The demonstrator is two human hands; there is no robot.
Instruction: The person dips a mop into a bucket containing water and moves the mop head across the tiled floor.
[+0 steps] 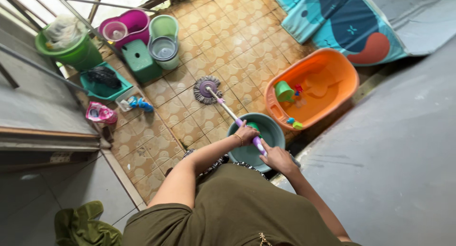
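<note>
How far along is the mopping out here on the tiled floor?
Done: hard to tell; the tiles show no clear wet or cleaned patch. In hand: left hand and right hand grip the mop handle, its head resting on the floor above a grey basin. Left: seemingly most of the floor, around the orange tub.

Mop handle point(227, 108) partly hidden under both hands.

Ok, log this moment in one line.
left hand: on mop handle | right hand: on handle | mop head: on tiled floor
</note>
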